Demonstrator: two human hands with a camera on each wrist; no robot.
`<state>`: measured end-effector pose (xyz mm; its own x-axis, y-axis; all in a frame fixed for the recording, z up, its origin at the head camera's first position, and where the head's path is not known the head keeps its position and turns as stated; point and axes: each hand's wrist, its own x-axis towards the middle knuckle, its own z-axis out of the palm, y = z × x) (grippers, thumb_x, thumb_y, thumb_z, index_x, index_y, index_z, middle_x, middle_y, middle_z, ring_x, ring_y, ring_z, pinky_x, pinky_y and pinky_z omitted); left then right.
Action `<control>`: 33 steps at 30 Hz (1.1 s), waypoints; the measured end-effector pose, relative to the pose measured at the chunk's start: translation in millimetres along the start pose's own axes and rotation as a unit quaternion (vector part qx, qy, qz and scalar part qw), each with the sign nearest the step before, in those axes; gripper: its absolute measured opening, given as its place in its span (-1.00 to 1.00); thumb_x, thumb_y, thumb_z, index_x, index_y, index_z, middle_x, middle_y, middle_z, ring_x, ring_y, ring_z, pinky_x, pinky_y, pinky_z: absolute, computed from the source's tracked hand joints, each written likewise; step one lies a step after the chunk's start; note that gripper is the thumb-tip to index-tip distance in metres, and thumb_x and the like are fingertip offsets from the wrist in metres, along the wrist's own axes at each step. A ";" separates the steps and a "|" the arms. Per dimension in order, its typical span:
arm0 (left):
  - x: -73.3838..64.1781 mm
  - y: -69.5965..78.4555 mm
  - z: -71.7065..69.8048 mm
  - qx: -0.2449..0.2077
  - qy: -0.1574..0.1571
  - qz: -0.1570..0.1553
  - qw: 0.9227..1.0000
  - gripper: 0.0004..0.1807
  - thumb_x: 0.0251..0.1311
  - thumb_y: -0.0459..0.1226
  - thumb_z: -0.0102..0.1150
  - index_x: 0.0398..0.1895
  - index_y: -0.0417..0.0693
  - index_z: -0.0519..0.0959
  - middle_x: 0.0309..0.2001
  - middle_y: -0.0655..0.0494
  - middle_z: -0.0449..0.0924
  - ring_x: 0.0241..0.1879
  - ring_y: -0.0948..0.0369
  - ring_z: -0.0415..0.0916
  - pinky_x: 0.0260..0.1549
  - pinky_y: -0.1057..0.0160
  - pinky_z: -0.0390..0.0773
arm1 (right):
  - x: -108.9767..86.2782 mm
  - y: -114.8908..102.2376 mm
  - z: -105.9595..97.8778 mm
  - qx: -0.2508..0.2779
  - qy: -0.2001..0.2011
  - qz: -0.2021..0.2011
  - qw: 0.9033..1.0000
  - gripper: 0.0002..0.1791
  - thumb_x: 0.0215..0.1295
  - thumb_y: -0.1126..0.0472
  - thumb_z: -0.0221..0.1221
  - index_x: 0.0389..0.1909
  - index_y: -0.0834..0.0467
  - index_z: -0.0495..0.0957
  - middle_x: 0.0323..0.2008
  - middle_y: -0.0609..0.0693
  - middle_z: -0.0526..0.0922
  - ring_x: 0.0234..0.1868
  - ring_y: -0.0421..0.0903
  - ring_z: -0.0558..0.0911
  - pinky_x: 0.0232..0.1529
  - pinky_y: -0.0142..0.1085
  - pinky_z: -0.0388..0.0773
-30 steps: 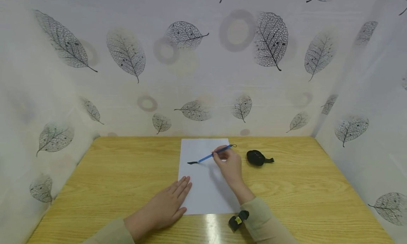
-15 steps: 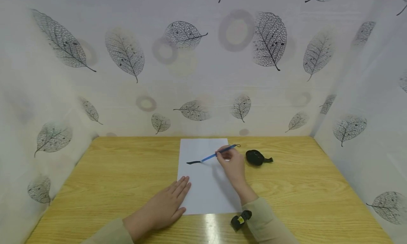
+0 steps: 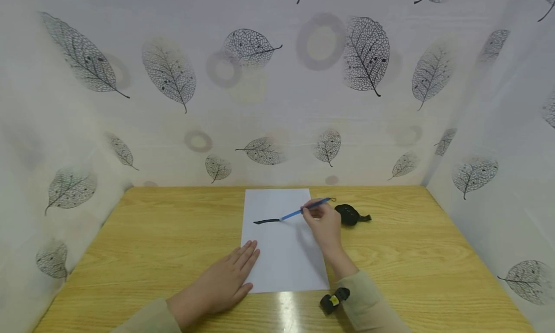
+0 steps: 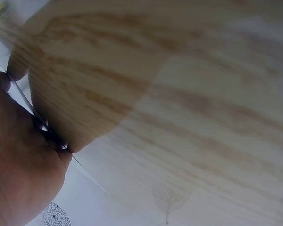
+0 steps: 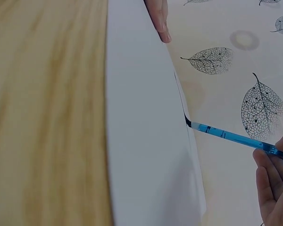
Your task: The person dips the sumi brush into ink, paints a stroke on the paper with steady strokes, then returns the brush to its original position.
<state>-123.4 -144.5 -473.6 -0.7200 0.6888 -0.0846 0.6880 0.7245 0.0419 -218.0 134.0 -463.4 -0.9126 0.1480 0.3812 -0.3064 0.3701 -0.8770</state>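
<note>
My right hand (image 3: 326,227) pinches a slim blue paintbrush (image 3: 294,214) with a loop at its tail end. In the right wrist view the dark bristle tip of the brush (image 5: 231,136) meets the white paper (image 5: 146,117). A black, nearly level stroke (image 3: 265,221) runs across the upper part of the sheet (image 3: 286,260) and ends at the brush tip. My left hand (image 3: 227,280) lies flat with straight fingers on the sheet's left edge; the left wrist view shows this hand (image 4: 28,160) close up at the paper's edge.
Right of the sheet sits a small round black dish (image 3: 348,215) with a short handle, partly overlapped by my right hand. Under everything is a wood-grain table (image 3: 416,256). Leaf-printed curtains (image 3: 277,97) enclose its back and sides. A black device (image 3: 334,300) is at my right cuff.
My right hand has drawn the paintbrush to the right, and the black stroke has grown longer behind its tip. My left hand stays in place on the paper.
</note>
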 end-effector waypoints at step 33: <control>0.7 -0.1 0.0 -0.009 0.003 -0.001 1.000 -0.25 0.64 0.02 -0.15 0.66 -0.29 0.14 0.70 -0.23 0.03 0.70 -0.08 0.04 0.63 -0.02 0.25 | 1.6 11.4 -36.1 -0.030 0.036 0.020 0.999 -0.92 0.32 0.44 0.33 -0.21 0.32 0.74 -0.25 0.26 0.83 -0.35 -0.43 0.68 -0.25 -0.59 0.65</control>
<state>-123.9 -144.1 -473.7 -0.7221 0.6872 -0.0797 0.6847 0.7264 0.0599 -213.2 171.6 -462.2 -0.9011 0.2289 0.3684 -0.2516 0.4161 -0.8738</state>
